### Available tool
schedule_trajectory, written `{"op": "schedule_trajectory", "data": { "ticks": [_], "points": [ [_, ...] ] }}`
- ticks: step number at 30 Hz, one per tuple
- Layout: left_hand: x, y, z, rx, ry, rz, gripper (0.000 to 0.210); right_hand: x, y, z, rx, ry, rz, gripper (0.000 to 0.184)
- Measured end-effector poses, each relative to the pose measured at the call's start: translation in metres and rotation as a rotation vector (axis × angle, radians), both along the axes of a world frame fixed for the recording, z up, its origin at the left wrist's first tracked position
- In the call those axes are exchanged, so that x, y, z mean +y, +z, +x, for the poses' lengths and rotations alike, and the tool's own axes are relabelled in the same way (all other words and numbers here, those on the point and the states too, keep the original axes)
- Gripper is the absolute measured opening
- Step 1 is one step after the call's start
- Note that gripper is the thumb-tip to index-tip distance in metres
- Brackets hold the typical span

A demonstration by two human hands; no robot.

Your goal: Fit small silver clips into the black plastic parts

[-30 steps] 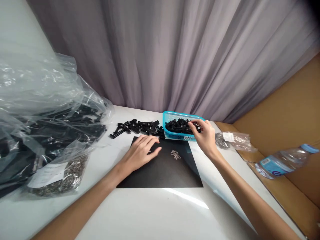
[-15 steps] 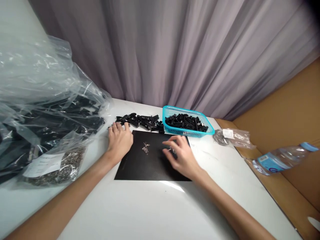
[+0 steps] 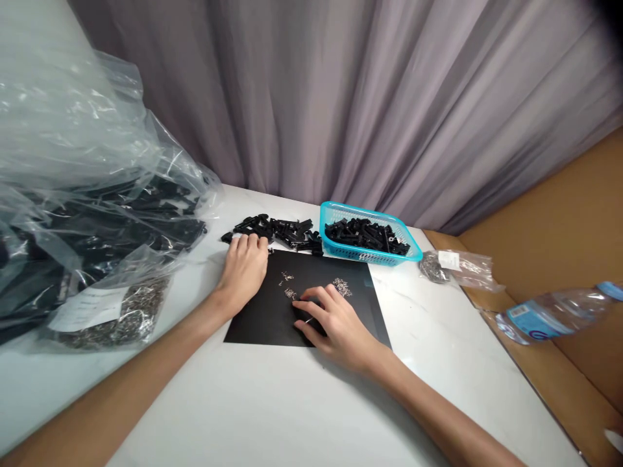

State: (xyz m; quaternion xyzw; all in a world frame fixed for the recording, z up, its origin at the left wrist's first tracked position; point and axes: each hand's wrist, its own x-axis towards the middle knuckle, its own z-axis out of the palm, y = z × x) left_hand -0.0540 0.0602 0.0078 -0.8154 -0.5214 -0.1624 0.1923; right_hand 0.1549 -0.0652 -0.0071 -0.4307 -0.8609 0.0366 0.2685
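Observation:
My left hand [image 3: 244, 269] rests at the far left corner of a black mat [image 3: 272, 324]. Its fingers curl down by a heap of black plastic parts [image 3: 292, 232], and the fingertips are hidden. Low over the middle of the mat is my right hand [image 3: 335, 324], thumb and fingers bent toward each other. A small shiny metal piece [image 3: 308, 319] shows between thumb and fingers. Just past those fingertips lies a loose scatter of tiny metal pieces [image 3: 289, 293]. A denser pile of tiny metal pieces [image 3: 342, 287] sits at the mat's right side.
A blue basket [image 3: 413, 250] of black parts stands behind the mat. On the left lie a large clear bag [image 3: 121, 194] and a labelled bag of metal pieces [image 3: 141, 314]. Right are a smaller bag [image 3: 472, 269], a water bottle [image 3: 540, 318] and cardboard [image 3: 559, 214].
My right hand has moved left and toward me, uncovering the right-hand pile. The left hand stays by the black parts, its fingers now more curled. The view has shifted slightly.

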Motion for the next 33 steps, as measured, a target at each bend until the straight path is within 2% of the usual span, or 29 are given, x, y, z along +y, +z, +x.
{"op": "schedule_trajectory", "data": {
  "ticks": [3, 9, 13, 16, 20, 24, 27, 30, 33],
  "points": [
    [-0.001, -0.003, 0.001, -0.018, -0.028, -0.018, 0.029, -0.001, -0.002, 0.003, 0.035, -0.016, 0.005, 0.029],
    [-0.006, -0.004, 0.009, -0.092, -0.057, -0.042, 0.029, -0.004, 0.001, 0.007, -0.075, -0.001, 0.014, 0.043],
    [-0.011, -0.004, 0.019, -0.321, -0.138, -0.095, 0.026, -0.002, 0.0, 0.006, -0.08, 0.011, 0.048, 0.04],
    [-0.017, -0.004, 0.027, -0.53, -0.273, -0.143, 0.02, 0.002, -0.005, 0.007, 0.035, -0.002, 0.105, 0.022],
    [-0.024, -0.001, 0.032, -0.706, -0.402, -0.296, 0.013, 0.006, -0.01, 0.012, 0.201, -0.047, 0.133, 0.022],
    [-0.028, 0.003, 0.031, -0.797, -0.393, -0.396, 0.029, 0.007, -0.008, 0.014, 0.418, -0.051, -0.028, 0.018],
    [-0.03, 0.004, 0.032, -0.883, -0.443, -0.516, 0.039, 0.007, -0.003, 0.015, 0.536, -0.057, -0.153, 0.014],
    [-0.032, 0.005, 0.034, -0.931, -0.499, -0.608, 0.039, 0.008, 0.003, 0.017, 0.638, -0.118, -0.244, 0.011],
    [-0.035, 0.004, 0.038, -0.937, -0.543, -0.634, 0.036, 0.009, 0.007, 0.02, 0.715, -0.147, -0.317, 0.014]
  ]
}}
